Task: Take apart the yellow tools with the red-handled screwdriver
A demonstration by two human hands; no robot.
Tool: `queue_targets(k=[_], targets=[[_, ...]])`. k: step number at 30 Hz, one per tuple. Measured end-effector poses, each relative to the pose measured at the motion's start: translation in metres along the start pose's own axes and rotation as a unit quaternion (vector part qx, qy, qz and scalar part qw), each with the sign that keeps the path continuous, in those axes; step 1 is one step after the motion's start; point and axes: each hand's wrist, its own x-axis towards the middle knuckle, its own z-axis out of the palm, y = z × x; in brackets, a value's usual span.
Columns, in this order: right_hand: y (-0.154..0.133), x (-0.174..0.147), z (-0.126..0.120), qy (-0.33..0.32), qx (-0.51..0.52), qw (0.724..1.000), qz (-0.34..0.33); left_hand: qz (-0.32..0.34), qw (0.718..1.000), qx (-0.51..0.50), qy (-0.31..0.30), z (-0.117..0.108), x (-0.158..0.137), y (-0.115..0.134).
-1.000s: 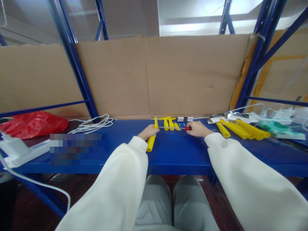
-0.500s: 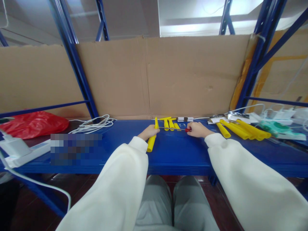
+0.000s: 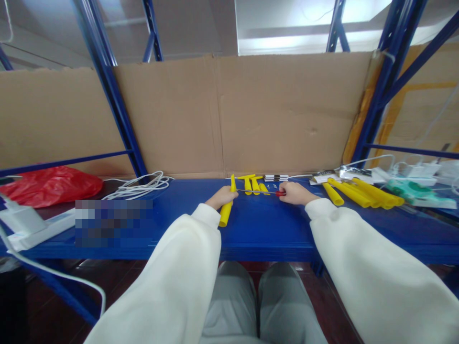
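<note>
Yellow tube (image 3: 225,213), wide end toward wearer, screwdriver (image 3: 278,193) crosswise, pointing left

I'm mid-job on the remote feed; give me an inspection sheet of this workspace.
Surface: blue shelf top; a pixelated patch hides part at left.
Job's things: yellow piece; red-handled tool, shaft reaching toward it, contact unclear; small yellow parts behind; long yellow pieces at right.
Clutter: red plastic bag at left.
Hands: left hand grips the yellow piece; right hand grips the tool's handle.
Cables: white coil at left; white cord hanging past the front edge.
Surroundings: cardboard panel behind; blue posts.
</note>
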Motion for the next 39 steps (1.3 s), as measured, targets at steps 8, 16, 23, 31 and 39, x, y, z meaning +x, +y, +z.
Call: queue_targets(k=[8, 16, 23, 31, 39], targets=[[-0.0016, -0.0028, -0.0031, -0.008, 0.038, 0.999, -0.005, 0.009, 1.000, 0.002, 0.008, -0.0006, -0.0003, 0.0006], [-0.0005, -0.0013, -0.0006, -0.012, 0.030, 0.999, 0.008, 0.005, 1.000, 0.003, 0.003, 0.0001, -0.0035, 0.0037], [-0.0012, -0.0016, -0.0022, -0.024, 0.037, 0.999, -0.009, 0.011, 1.000, 0.014, 0.006, -0.0008, 0.0030, -0.0028], [-0.0037, -0.0015, -0.0032, -0.038, 0.023, 0.999, -0.003, 0.007, 1.000, 0.014, 0.002, -0.0019, 0.0023, -0.0027], [-0.0013, -0.0016, -0.0038, -0.039, 0.012, 0.999, 0.007, -0.009, 1.000, 0.014, 0.005, -0.0011, -0.0038, 0.0038]])
